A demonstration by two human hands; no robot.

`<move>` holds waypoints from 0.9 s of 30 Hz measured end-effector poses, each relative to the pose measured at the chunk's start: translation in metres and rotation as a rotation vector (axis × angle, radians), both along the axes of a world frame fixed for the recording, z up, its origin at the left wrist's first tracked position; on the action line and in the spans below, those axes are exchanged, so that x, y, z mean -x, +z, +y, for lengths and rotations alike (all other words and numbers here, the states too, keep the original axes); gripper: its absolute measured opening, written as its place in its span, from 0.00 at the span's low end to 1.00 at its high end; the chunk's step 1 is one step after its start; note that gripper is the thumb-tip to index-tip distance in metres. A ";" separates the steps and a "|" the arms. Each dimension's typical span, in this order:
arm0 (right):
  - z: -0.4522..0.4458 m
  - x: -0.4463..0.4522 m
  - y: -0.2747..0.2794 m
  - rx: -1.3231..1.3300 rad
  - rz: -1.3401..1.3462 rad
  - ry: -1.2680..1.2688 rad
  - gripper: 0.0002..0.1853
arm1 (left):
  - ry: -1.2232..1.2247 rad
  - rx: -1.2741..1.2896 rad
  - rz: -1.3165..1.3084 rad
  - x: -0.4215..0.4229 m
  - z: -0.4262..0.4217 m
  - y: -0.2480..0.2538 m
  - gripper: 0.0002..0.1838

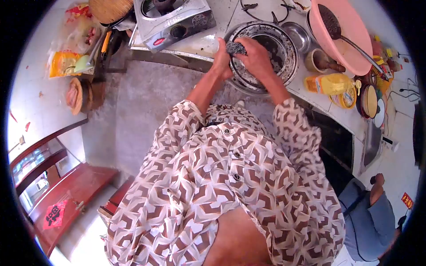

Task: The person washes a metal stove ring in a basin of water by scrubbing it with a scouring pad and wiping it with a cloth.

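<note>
A round metal pot (pixel 290 71) with a soot-blackened rim stands at the counter's front edge, with ring-like edges nested inside it. At its left side is my left hand (pixel 221 62), thumb raised and fingers curled in against the rim; the edge hides part of its grip. My right hand (pixel 256 56) reaches over the pot, its fingers closed on a dark grey steel wool scrubber (pixel 235 48). The scrubber lies between both hands, close to my left thumb.
A gas stove (pixel 175 29) stands left of the pot. To the right are a small metal bowl (pixel 298 37), a pink basin (pixel 350 48) with a long-handled skimmer (pixel 330 22), and a yellow oil bottle (pixel 333 83). Another person (pixel 368 217) is at lower right.
</note>
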State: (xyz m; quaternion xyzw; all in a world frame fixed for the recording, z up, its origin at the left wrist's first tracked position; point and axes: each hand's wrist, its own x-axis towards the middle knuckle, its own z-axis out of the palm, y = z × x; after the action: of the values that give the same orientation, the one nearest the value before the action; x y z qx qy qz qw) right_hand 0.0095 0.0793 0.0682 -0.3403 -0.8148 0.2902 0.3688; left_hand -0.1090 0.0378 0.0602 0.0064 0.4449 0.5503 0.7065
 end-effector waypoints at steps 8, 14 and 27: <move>0.009 0.024 0.001 -0.020 -0.078 -0.168 0.21 | 0.074 -0.065 0.080 0.002 0.006 0.001 0.38; 0.024 0.023 -0.020 -0.053 -0.119 -0.162 0.20 | 0.015 -0.059 0.077 0.013 0.009 -0.024 0.36; 0.041 0.046 -0.009 0.136 -0.117 -0.419 0.24 | 0.056 -0.120 0.037 0.017 0.002 -0.035 0.33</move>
State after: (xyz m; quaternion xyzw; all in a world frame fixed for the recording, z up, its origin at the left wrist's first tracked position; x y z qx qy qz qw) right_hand -0.0365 0.1205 0.0595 -0.5424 -0.7249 0.2414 0.3493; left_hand -0.1257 0.0402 0.0255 0.0462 0.4241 0.5953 0.6809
